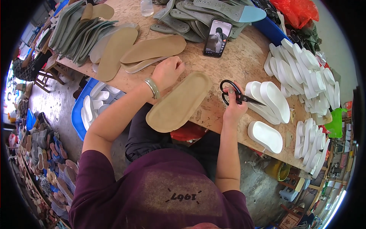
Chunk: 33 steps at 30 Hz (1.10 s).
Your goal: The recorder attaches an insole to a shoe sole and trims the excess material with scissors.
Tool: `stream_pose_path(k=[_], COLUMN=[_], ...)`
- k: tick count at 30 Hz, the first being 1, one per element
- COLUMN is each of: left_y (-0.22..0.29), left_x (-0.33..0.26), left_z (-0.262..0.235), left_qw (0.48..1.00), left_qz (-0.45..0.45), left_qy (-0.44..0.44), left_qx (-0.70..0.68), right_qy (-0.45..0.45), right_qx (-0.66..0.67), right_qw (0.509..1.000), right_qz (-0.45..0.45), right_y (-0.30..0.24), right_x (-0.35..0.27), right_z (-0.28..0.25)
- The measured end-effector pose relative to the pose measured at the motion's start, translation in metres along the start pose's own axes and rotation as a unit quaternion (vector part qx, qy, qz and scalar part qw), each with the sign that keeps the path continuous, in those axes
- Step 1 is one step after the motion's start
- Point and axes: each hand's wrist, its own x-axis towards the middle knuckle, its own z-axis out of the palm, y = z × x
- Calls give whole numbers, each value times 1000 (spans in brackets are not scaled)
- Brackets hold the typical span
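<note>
My left hand (167, 71), with a metal bangle on the wrist, rests closed on the far end of a tan shoe insole (179, 103) that lies on the wooden table (232, 65) and juts over its near edge. My right hand (233, 106) grips black-handled scissors (238, 94), blades pointing right toward white foam insole pieces (272, 100). The scissors are apart from the tan insole.
More tan insoles (152, 49) and grey-green insoles (82, 32) are stacked at the far left. A phone (217, 38) lies mid-table. Piles of white pieces (305, 72) fill the right side. A blue crate (82, 114) with white pieces stands on the floor left.
</note>
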Motion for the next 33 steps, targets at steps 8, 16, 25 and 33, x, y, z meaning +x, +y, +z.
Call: stream_pose_path(k=[8, 16, 25, 33], left_y=[-11, -6, -11, -14], left_x=[0, -3, -4, -5], left_z=[2, -2, -1, 1], left_qw=[999, 1000, 1000, 999], left_qz=[28, 10, -10, -17], left_qy=[4, -19, -7, -6], left_qx=[21, -4, -8, -50], right_qy=[7, 2, 0, -2], right_qx=[-3, -7, -8, 1], right_qw=[1000, 1000, 1000, 1000], right_qz=[9, -1, -3, -6], right_y=[-3, -3, -3, -1], right_x=[-1, 0, 0, 0], right_z=[2, 1, 1, 0])
